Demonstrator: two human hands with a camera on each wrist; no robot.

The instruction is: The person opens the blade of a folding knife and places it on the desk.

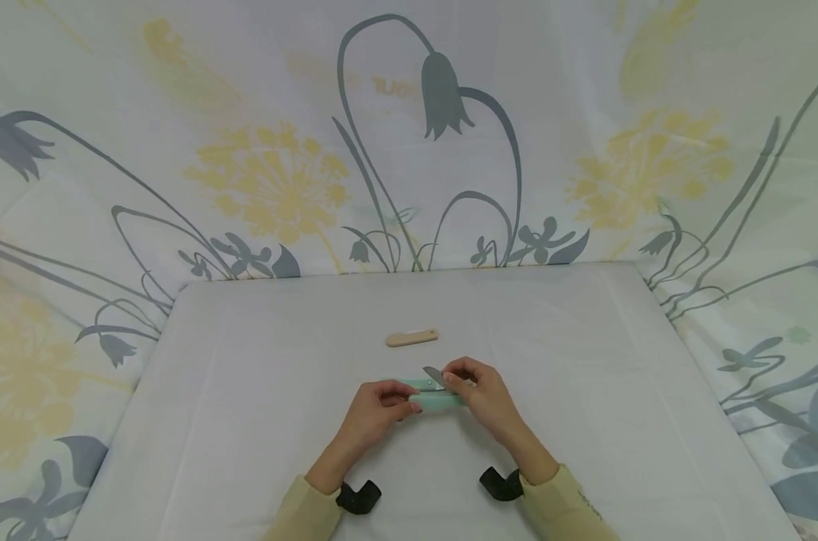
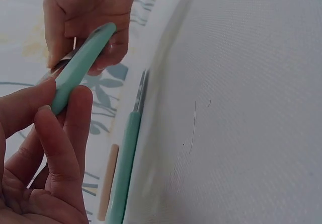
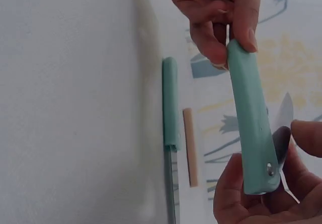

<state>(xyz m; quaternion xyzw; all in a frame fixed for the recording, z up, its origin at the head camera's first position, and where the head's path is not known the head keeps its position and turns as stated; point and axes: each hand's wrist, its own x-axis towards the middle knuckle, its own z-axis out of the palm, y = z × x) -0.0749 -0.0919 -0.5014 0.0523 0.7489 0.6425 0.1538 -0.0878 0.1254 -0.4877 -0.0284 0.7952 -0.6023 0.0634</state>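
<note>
1. The left hand (image 1: 375,409) pinches one end of a mint-green folding knife (image 1: 438,401) between thumb and fingertips, holding it just above the table (image 1: 260,391).
2. The right hand (image 1: 480,391) grasps the other end of that knife, near the rivet, with its fingers curled around the handle and touching the blade (image 1: 434,375).
3. The blade is partly swung out from the handle; in the head view it points up and to the left from the right hand's fingertips.
4. In the right wrist view the knife's handle (image 3: 251,128) runs between the two hands, with a metal rivet (image 3: 270,170) showing near the end at the right hand.
5. A second mint-green knife (image 3: 170,113) lies flat on the table just past the hands, with its metal blade (image 2: 140,90) open in line with the handle.
6. A beige folded knife (image 1: 412,338) lies on the table farther from the person, apart from the green ones.
7. A floral cloth (image 1: 274,180) with yellow and grey flowers hangs behind the table.
8. Both wrists carry black straps (image 1: 358,497) below pale yellow sleeves (image 1: 565,511).
</note>
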